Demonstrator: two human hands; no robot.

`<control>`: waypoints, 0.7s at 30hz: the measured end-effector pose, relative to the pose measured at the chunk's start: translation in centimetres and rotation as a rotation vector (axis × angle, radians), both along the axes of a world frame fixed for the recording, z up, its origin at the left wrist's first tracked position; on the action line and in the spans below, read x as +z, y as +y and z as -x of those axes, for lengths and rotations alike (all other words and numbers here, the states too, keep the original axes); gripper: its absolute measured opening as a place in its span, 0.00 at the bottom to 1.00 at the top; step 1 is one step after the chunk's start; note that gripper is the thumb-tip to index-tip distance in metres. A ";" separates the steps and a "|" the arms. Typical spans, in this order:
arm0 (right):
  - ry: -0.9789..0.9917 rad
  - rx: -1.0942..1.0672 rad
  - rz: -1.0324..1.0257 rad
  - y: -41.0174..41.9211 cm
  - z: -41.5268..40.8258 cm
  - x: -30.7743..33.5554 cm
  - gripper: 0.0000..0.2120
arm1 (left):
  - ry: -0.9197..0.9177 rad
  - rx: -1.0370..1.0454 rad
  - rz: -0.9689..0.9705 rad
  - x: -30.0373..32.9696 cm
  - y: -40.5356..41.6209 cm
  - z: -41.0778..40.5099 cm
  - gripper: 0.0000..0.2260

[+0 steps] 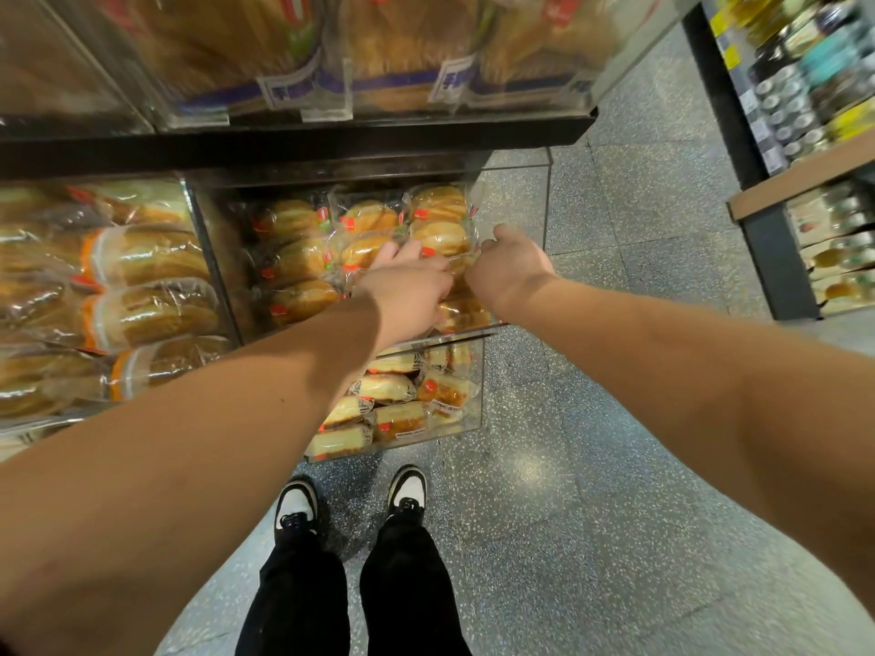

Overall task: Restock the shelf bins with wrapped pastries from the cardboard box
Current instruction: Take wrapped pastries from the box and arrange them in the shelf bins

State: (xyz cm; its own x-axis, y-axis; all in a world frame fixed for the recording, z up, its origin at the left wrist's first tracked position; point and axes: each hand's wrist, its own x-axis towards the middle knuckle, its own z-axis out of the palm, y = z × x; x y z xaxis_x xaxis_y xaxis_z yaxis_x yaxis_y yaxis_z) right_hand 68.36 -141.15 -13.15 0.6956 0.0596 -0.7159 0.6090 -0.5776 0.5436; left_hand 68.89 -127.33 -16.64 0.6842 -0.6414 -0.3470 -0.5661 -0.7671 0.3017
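Pastries (442, 239) under both hands (407, 288)

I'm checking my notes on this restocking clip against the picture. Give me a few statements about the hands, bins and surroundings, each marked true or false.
1. Both hands reach into the middle clear bin of wrapped pastries. True.
2. The left hand hangs idle at the person's side. False: it lies on the pastries in that bin.
3. The cardboard box stands on the floor beside the shoes. False: no cardboard box is in view.
4. A lower clear bin below the hands also holds wrapped pastries. True.
5. The right hand is nearer the bin's right wall than the left hand is. True.
6. The person wears plain red shoes. False: the shoes are black and white.
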 end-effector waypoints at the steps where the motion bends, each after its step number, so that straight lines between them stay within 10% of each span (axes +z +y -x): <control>1: -0.004 -0.002 0.003 0.1 0.0 -0.1 0.10 | 0.000 -0.003 0.004 -0.3 0.0 0.0 0.11; 15: -0.165 -0.119 -0.233 1.9 6.2 13.5 0.19 | 0.103 0.110 0.150 9.8 7.8 3.0 0.12; 21: -0.284 -0.689 -0.624 6.8 13.4 17.9 0.17 | 0.143 0.313 0.216 16.5 16.3 8.5 0.12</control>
